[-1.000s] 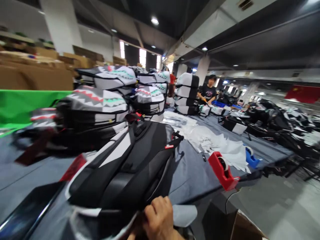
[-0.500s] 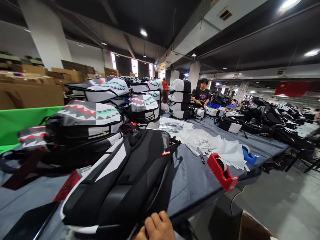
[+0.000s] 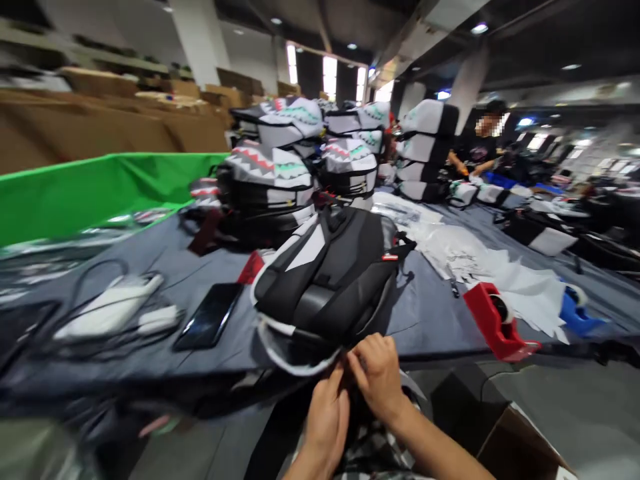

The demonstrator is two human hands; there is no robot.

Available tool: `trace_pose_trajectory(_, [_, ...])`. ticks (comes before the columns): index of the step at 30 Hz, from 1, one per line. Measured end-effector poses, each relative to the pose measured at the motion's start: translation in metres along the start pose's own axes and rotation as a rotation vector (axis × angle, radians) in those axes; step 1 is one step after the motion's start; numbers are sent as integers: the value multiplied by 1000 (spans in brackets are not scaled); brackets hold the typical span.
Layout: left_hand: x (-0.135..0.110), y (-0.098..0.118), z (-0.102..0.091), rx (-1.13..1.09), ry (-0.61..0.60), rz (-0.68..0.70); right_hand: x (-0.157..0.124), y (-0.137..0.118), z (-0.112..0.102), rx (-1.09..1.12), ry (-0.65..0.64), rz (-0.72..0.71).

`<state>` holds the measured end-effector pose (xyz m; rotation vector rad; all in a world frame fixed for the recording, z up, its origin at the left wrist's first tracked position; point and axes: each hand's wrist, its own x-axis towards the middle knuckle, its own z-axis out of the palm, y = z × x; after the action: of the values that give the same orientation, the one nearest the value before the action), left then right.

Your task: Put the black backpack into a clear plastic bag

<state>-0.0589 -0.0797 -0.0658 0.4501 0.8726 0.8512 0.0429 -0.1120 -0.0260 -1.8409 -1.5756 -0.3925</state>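
Black phone (image 3: 210, 317) and red tape dispenser (image 3: 486, 321)

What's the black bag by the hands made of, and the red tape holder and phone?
Bag: probably cloth, mostly dull black; the shinier, smooth panel might be imitation leather.
Tape holder: likely hard plastic, even red, crisp edges.
Phone: dark, glossy front, probably glass, since it reflects light.
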Motion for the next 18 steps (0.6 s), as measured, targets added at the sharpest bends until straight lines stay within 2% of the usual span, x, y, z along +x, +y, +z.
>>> trace_pose_trajectory(2, [6, -8, 15, -205, -72, -70, 2, 4, -2, 130, -60, 96])
trace_pose_trajectory(4, [12, -14, 22, -312, -149, -103, 4, 9, -3, 226, -108, 187])
trace_pose_trajectory(8, [15, -19, 21, -268, -140, -47, 5, 18, -2, 283, -180, 286])
trace_pose_trajectory(11, [13, -18, 19, -205, -177, -10, 7, 20, 3, 303, -200, 328])
trace_pose_trajectory(15, [11, -13, 21, -181, -136, 0, 10, 28, -2, 344, -110, 348])
trace_pose_trajectory(18, [9, -11, 20, -155, -97, -66, 3, 63, -30, 342, 7, 448])
